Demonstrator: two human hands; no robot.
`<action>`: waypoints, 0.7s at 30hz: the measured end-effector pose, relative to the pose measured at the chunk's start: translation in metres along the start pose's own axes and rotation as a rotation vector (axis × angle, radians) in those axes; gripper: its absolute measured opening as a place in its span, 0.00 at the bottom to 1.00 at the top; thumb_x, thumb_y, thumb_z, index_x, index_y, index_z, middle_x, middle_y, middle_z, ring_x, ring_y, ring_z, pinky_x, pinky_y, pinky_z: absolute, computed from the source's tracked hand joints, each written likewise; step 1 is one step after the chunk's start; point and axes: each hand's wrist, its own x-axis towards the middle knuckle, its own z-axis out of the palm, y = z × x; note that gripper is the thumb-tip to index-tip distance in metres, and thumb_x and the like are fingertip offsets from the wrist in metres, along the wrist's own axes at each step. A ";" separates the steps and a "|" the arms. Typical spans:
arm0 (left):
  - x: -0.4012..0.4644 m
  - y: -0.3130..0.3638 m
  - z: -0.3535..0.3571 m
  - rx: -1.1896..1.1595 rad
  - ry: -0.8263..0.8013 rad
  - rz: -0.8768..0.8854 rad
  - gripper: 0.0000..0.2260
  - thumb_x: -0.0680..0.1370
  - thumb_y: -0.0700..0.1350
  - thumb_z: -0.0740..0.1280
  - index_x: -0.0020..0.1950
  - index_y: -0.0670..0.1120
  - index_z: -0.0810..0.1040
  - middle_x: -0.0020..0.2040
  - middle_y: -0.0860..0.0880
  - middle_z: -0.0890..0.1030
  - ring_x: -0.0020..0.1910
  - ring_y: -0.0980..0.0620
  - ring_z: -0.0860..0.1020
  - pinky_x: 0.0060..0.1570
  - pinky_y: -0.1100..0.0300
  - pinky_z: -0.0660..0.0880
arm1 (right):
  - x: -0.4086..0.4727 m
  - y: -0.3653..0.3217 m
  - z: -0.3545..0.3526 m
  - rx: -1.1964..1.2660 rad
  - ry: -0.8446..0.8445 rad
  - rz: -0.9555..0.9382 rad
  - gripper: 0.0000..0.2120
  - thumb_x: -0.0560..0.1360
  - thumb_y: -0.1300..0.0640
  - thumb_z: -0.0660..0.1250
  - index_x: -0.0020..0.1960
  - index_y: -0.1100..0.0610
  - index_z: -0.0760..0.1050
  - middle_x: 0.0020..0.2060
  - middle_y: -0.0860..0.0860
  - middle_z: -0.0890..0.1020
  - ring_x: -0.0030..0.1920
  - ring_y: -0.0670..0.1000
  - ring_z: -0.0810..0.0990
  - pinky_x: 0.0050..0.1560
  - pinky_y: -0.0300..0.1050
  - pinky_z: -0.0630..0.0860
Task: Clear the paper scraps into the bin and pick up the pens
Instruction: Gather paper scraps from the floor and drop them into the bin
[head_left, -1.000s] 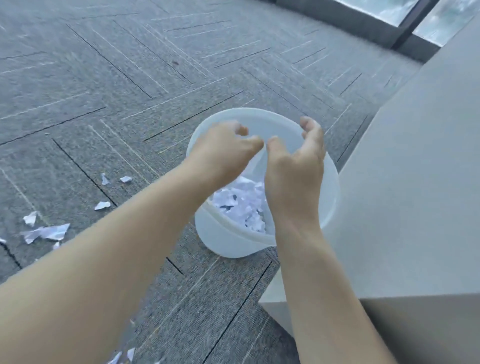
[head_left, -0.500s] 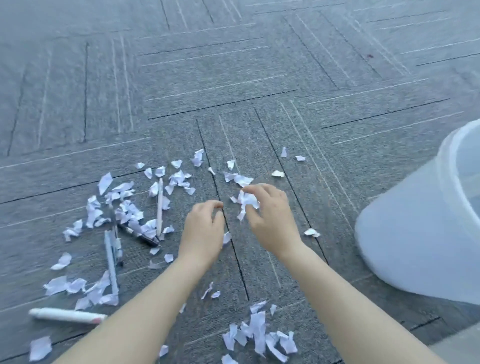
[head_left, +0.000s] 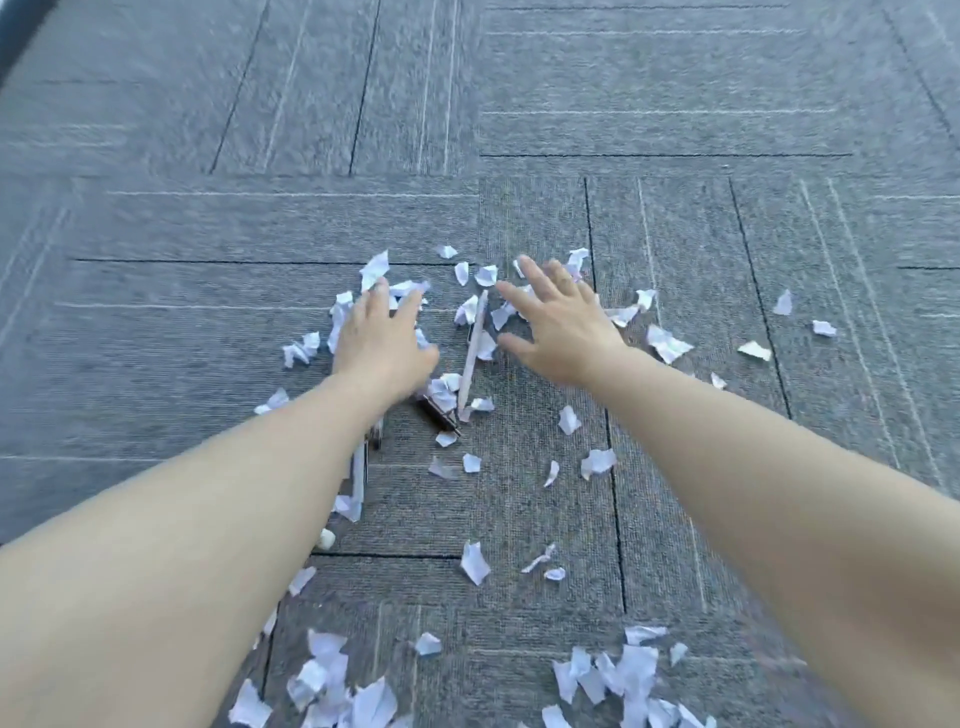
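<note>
White paper scraps (head_left: 667, 343) lie strewn over the grey carpet, thickest around my hands and along the bottom edge. A long pale pen (head_left: 474, 349) lies between my hands, pointing away from me. A dark pen (head_left: 439, 414) lies at its near end, and another pen (head_left: 359, 470) shows beside my left forearm. My left hand (head_left: 382, 338) reaches flat over scraps left of the pale pen, fingers straight. My right hand (head_left: 558, 322) is spread wide just right of that pen, over more scraps. Neither hand holds anything. The bin is out of view.
Grey carpet tiles (head_left: 675, 104) with dark seams stretch away on all sides. A small white cap-like piece (head_left: 326, 539) lies by my left forearm. More scraps (head_left: 618, 675) are heaped near the bottom edge.
The view has swung left from the bin, which has left the frame. My hands, pinching scraps half a second ago, now reach forward with fingers spread over the pile around the pens.
</note>
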 end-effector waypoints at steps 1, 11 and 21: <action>0.008 0.002 -0.002 0.050 -0.040 0.011 0.31 0.74 0.56 0.61 0.76 0.51 0.57 0.77 0.43 0.55 0.74 0.41 0.55 0.71 0.45 0.57 | 0.009 -0.005 0.000 0.014 -0.027 -0.018 0.32 0.80 0.39 0.54 0.79 0.44 0.48 0.80 0.49 0.45 0.79 0.56 0.43 0.77 0.59 0.46; -0.048 -0.025 0.021 0.208 0.207 0.451 0.20 0.73 0.56 0.60 0.59 0.46 0.74 0.53 0.48 0.76 0.51 0.48 0.74 0.55 0.52 0.68 | -0.079 -0.027 0.028 0.350 0.187 -0.171 0.15 0.79 0.57 0.62 0.63 0.57 0.77 0.67 0.51 0.76 0.70 0.53 0.71 0.66 0.57 0.72; -0.058 -0.011 0.005 0.306 -0.002 0.444 0.25 0.75 0.63 0.60 0.66 0.49 0.65 0.56 0.47 0.71 0.49 0.47 0.74 0.51 0.53 0.67 | -0.052 -0.063 0.036 0.289 0.095 -0.225 0.24 0.78 0.57 0.65 0.72 0.58 0.67 0.73 0.53 0.69 0.76 0.54 0.61 0.74 0.44 0.52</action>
